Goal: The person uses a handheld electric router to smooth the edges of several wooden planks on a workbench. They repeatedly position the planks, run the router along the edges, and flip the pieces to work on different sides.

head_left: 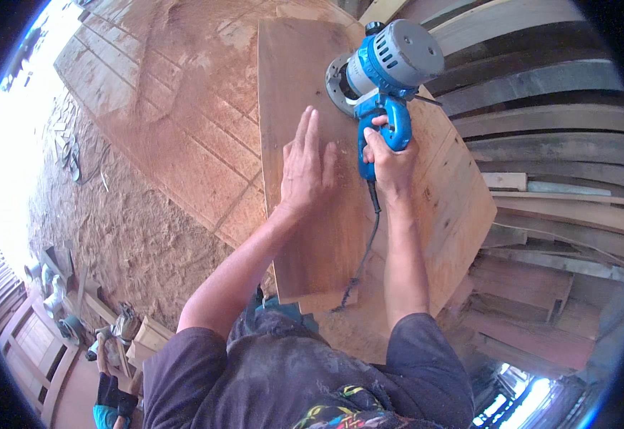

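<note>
The blue router (pixel 385 66) extends forward from the right-hand grip (pixel 393 159).

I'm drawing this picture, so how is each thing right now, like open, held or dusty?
Wooden board: lying flat
Blue router: held; can't tell if it's running
Power cord: trailing down across the board
Right hand: closed around the router
Left hand: open, over the board
Grooved wooden surface: dusty
Long planks: lying side by side
</note>
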Available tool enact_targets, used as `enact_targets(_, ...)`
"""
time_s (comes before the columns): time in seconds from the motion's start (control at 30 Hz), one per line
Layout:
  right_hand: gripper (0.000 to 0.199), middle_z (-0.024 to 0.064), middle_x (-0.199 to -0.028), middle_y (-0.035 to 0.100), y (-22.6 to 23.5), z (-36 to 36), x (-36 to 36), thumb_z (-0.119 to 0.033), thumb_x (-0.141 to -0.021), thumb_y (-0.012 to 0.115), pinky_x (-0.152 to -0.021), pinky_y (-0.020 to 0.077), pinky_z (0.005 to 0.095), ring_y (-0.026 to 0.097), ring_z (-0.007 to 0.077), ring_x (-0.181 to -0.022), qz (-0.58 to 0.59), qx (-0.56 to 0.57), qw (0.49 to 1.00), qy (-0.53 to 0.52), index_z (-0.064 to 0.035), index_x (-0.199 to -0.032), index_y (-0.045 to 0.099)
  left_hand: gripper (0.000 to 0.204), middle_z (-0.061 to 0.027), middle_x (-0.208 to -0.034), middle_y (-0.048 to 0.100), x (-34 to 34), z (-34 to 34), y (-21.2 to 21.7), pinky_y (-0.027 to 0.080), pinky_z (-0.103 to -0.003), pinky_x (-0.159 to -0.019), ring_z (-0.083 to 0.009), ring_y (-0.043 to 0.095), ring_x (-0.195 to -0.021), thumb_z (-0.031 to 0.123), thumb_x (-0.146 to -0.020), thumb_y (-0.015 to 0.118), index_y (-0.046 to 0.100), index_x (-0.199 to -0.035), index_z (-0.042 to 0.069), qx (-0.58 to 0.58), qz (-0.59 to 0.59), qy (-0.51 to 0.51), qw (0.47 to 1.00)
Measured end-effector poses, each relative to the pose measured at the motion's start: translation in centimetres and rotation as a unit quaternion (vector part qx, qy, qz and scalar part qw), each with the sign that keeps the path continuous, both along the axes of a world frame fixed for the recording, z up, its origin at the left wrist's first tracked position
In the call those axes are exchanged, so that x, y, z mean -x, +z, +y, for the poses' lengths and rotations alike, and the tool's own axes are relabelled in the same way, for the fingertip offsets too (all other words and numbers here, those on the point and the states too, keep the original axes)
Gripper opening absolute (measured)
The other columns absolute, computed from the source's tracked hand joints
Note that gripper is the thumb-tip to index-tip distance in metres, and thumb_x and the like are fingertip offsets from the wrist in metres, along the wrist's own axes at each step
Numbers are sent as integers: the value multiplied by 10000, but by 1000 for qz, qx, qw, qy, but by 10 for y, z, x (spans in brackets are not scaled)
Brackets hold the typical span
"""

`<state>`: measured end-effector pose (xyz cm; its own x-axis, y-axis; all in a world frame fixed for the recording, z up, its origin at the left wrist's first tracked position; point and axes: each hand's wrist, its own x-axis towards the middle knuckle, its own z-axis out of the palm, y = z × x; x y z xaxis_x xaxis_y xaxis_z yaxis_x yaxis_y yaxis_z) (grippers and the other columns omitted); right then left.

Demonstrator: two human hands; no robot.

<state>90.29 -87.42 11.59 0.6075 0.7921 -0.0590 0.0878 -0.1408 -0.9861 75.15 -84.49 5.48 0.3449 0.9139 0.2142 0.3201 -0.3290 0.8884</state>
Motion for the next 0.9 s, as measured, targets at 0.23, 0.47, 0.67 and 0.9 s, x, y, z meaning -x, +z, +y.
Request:
enact_targets(0.23, 175, 2, -691, 579, 3, -82, 26, 27, -907, 675, -516, 445, 277, 529, 84, -546, -17, 30, 999, -18, -41, -1061, 630, 578, -251, -1561, 450, 5, 0, -11, 451, -432, -1124, -382, 471, -1437, 120, -1030, 561, 372, -1568, 23, 18, -118, 53, 991)
enact_targets(0.47, 166, -39, -720, 586, -2, -169, 47, 4, -897, 710, -538, 435, 255, 540, 49, -595, -10, 35, 999, -34, -73, -1032, 651, 681, -251, -1551, 465, 60, -3, -4, 298, -493, -1203, -392, 423, -1466, 286, -998, 585, 349, -1581, 26, 46, 48, 64, 996)
enact_targets(0.67, 201, -8, -725, 584, -11, -239, 64, 16, -921, 687, -529, 453, 264, 546, 68, -594, -15, 30, 999, -8, -81, -1086, 627, 749, -268, -1632, 336, 81, -34, -49, 253, -476, -1249, -402, 318, -1527, 319, -1008, 586, 283, -1589, -44, 0, 62, 38, 997)
enact_targets(0.9, 166, -1, -706, 608, -7, -337, 95, 6, -910, 699, -524, 456, 257, 578, 73, -593, -47, 63, 997, -26, -62, -1053, 649, 754, -282, -1601, 384, 78, -31, -54, 293, -452, -1242, -420, 362, -1499, 357, -993, 603, 336, -1564, -57, -23, 64, 56, 996)
